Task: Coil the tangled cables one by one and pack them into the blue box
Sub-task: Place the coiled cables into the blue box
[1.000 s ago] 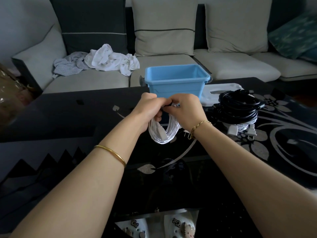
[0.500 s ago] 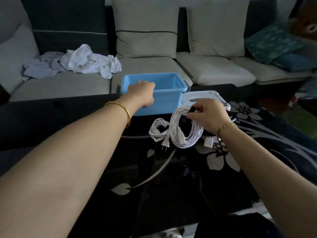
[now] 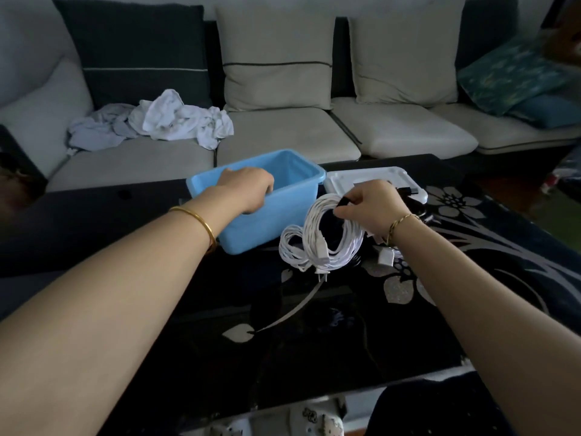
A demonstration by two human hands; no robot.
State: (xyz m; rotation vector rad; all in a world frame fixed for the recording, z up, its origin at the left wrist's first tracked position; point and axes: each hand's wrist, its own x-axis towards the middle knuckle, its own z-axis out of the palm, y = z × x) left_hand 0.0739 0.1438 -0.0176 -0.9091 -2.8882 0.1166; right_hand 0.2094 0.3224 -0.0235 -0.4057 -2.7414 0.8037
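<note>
Hooks fingers of left hand (image 3: pixel 248 193) over near rim of blue plastic box (image 3: pixel 261 228) at far edge of black glass table (image 3: pixel 314 357), pinches top of white coiled power cable (image 3: pixel 322 250) with right hand (image 3: pixel 369 206) just beside box, likely risks loops spilling or dangling plug snagging rim if pinch slackens.

The box (image 3: pixel 283 215) is smooth blue plastic with a soft sheen, and the lid (image 3: pixel 361 177) beside it is white plastic, a little duller. The cable (image 3: pixel 327 237) has a smooth white plastic sheath. The table (image 3: pixel 314 357) looks like glossy black glass, with matt silvery flowers (image 3: pixel 452 202) on it. My bangle (image 3: pixel 201 220) is polished gold-coloured metal. The sofa (image 3: pixel 283 143) is matt cloth, and the rags (image 3: pixel 176 121) on it are soft, crumpled fabric.
</note>
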